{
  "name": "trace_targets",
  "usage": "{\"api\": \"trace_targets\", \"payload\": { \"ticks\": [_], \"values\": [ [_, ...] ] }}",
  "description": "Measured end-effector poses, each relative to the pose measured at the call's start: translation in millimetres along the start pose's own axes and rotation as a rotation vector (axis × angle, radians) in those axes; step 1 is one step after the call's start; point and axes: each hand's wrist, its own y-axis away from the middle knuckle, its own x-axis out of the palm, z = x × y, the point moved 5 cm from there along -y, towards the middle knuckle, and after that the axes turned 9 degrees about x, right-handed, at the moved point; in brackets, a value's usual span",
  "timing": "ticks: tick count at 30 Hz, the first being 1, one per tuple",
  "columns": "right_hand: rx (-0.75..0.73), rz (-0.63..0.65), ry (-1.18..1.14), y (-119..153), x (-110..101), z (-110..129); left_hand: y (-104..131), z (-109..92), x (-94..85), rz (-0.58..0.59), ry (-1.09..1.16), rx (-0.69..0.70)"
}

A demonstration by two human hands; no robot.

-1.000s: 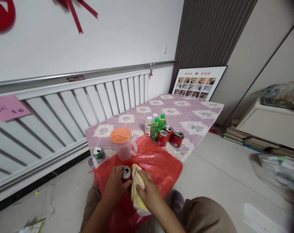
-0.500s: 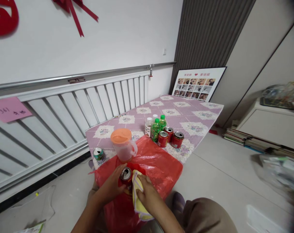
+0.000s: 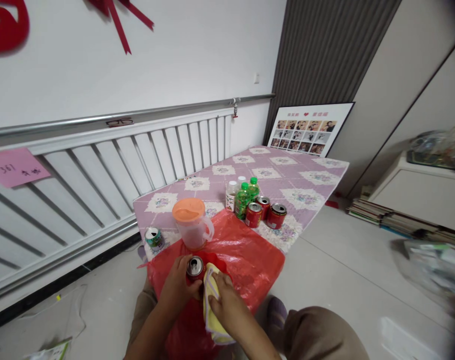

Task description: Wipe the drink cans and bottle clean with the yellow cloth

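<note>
My left hand (image 3: pixel 179 284) is wrapped round a red drink can (image 3: pixel 196 268), whose opened silver top faces up. In my right hand (image 3: pixel 224 301) is a folded yellow cloth (image 3: pixel 211 320) with a pale purple edge, pressed near the can's right side. Both hands are over a red plastic bag (image 3: pixel 246 255) spread across the table's near corner. Part of a red scalloped dish (image 3: pixel 224 270) shows behind the can and cloth. Just beyond stands a clear pitcher (image 3: pixel 193 234) with an orange lid.
A green can (image 3: pixel 154 239) stands at the table's left edge. Several bottles (image 3: pixel 242 200) with green or white caps and three red cans (image 3: pixel 253 215) stand together on the flowered tablecloth (image 3: pixel 302 197). A white radiator (image 3: pixel 156 155) runs along the wall behind.
My left hand has shifted slightly and its thumb now lies across the can's near side. The can is a little more upright. The cloth stays in my right hand beside it.
</note>
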Motion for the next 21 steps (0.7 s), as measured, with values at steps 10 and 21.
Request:
{"api": "trace_targets", "payload": {
  "ticks": [10, 21],
  "values": [
    [-0.111, -0.106, -0.107, -1.7, -11.6, 6.4, -1.7, -5.2, 2.0, -0.013, -0.042, -0.074],
    [-0.045, -0.013, -0.018, -3.4, -1.3, -4.8, -6.4, -1.7, -10.4, 0.139, 0.024, 0.065]
  ]
}}
